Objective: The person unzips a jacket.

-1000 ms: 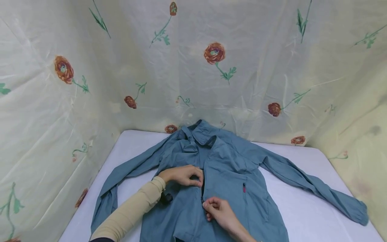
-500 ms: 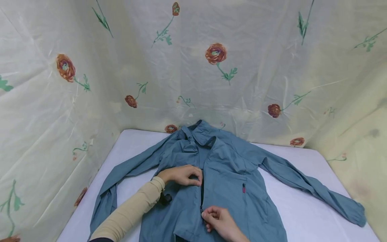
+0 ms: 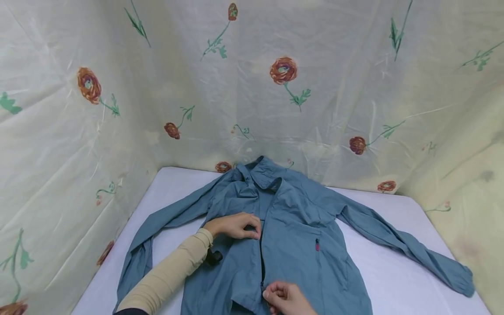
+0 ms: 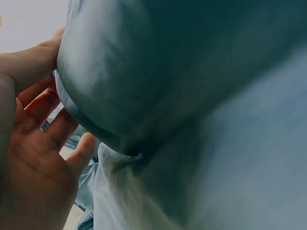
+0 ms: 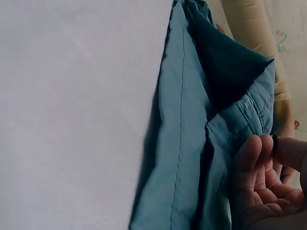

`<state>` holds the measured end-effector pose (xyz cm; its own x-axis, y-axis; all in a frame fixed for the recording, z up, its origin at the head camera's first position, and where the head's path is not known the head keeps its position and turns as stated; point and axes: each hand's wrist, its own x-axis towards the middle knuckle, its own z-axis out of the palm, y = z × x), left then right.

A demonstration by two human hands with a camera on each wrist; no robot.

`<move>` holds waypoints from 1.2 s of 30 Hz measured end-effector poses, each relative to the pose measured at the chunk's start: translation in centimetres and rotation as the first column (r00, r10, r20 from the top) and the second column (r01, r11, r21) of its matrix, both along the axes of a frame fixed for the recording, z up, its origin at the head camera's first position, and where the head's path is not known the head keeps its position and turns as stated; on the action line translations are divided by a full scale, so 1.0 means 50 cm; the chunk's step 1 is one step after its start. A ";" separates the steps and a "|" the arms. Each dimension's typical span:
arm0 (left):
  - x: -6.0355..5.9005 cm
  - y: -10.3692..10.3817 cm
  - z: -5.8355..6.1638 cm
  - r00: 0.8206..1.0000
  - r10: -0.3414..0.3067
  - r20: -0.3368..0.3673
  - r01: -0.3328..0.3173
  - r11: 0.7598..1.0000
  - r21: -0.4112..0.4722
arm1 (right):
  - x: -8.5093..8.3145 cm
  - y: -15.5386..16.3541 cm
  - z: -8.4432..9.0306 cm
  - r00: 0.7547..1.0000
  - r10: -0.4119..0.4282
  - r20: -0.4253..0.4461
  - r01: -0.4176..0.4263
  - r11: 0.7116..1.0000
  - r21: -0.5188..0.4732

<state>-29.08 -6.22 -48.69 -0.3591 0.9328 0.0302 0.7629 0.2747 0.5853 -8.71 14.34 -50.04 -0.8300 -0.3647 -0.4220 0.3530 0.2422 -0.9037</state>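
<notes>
- The blue shirt [image 3: 291,236] lay spread front-up across the white desk [image 3: 393,280], collar at 12 o'clock, sleeves out toward 4 and 8.
- The right hand [image 3: 285,299] pinched the zip at the shirt's front near 6 o'clock.
- The left hand [image 3: 236,225] gripped the front edge above it.
- A flowered curtain [image 3: 252,87] stood behind.

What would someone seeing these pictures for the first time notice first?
A blue-grey zip jacket lies spread face up on the white table, sleeves flung out to both sides. The left hand grips the fabric beside the zip at chest height, while the right hand pinches the zip slider near the hem, at the bottom of the head view. Behind it all hangs a cream curtain printed with red flowers.
</notes>
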 end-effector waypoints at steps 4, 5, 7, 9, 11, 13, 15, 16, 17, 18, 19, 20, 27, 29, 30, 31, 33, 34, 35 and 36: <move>-0.001 -0.003 -0.002 1.000 0.010 0.013 -0.010 1.000 -0.010 | 0.011 -0.001 -0.001 1.000 0.016 0.009 -0.016 1.000 -0.003; -0.001 -0.003 -0.002 1.000 0.012 0.015 -0.012 1.000 -0.013 | 0.012 -0.001 -0.001 1.000 0.019 0.014 -0.019 1.000 -0.008; -0.001 -0.005 -0.002 1.000 0.020 0.019 -0.020 1.000 -0.018 | 0.012 0.000 -0.002 1.000 0.027 0.017 -0.027 1.000 -0.011; 0.000 -0.006 0.000 0.999 0.031 0.018 -0.031 0.999 -0.023 | 0.008 0.001 -0.002 0.999 0.028 0.021 -0.028 1.000 -0.012; 0.002 -0.007 0.004 0.999 0.043 0.009 -0.043 0.999 -0.030 | 0.004 0.003 -0.001 0.999 0.033 0.028 -0.033 0.999 -0.023; 0.009 -0.005 0.012 0.999 0.051 -0.008 -0.052 0.998 -0.047 | -0.001 0.005 0.001 0.999 0.043 0.027 -0.042 0.999 -0.035; 0.023 0.001 0.023 0.998 0.046 -0.037 -0.049 0.996 -0.068 | -0.004 0.007 0.002 0.998 0.051 0.028 -0.049 0.998 -0.050; 0.034 0.005 0.030 0.998 0.035 -0.049 -0.039 0.996 -0.080 | -0.005 0.008 0.003 0.998 0.055 0.026 -0.053 0.997 -0.055; 0.046 0.011 0.037 0.997 0.020 -0.069 -0.027 0.995 -0.095 | -0.006 0.008 0.003 0.998 0.059 0.026 -0.057 0.997 -0.058; 0.060 0.016 0.046 0.997 -0.002 -0.079 -0.007 0.994 -0.111 | -0.006 0.009 0.003 0.998 0.061 0.025 -0.060 0.996 -0.059; 0.075 0.022 0.054 0.996 -0.032 -0.084 0.021 0.991 -0.134 | -0.006 0.010 0.003 0.998 0.061 0.026 -0.059 0.996 -0.062; 0.091 0.027 0.062 0.995 -0.066 -0.072 0.054 0.985 -0.164 | -0.005 0.011 0.004 0.998 0.062 0.026 -0.060 0.996 -0.066; 0.172 0.037 0.084 0.988 -0.139 -0.070 0.102 0.919 -0.380 | -0.013 0.022 0.010 0.999 0.034 -0.017 -0.035 0.998 -0.059; 0.175 0.033 0.085 0.988 -0.090 -0.122 0.036 0.922 -0.386 | -0.019 0.024 0.013 0.999 0.018 -0.036 -0.020 0.999 -0.037; 0.171 0.030 0.085 0.989 -0.073 -0.132 0.018 0.925 -0.379 | -0.022 0.026 0.014 0.999 0.010 -0.041 -0.012 1.000 -0.027; 0.164 0.027 0.084 0.991 -0.061 -0.123 0.013 0.933 -0.359 | -0.024 0.026 0.016 0.999 0.004 -0.050 -0.005 1.000 -0.019; 0.148 0.023 0.082 0.994 -0.061 -0.086 0.032 0.952 -0.304 | -0.028 0.027 0.020 0.998 -0.002 -0.063 0.002 1.000 -0.007; 0.141 0.021 0.081 0.995 -0.076 -0.064 0.056 0.959 -0.276 | -0.029 0.026 0.021 0.998 -0.003 -0.065 0.002 1.000 -0.009; 0.133 0.020 0.078 0.995 -0.093 -0.036 0.081 0.965 -0.249 | -0.031 0.025 0.021 0.998 -0.004 -0.067 0.003 1.000 -0.012; 0.126 0.019 0.074 0.993 -0.114 -0.014 0.108 0.970 -0.219 | -0.031 0.023 0.022 0.997 -0.004 -0.072 0.003 1.000 -0.015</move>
<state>-22.81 -5.28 -44.98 -0.2547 0.9520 -0.1697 0.8099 0.3059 0.5005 -10.27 15.50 -48.94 -0.8592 -0.3679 -0.3556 0.2878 0.2271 -0.9304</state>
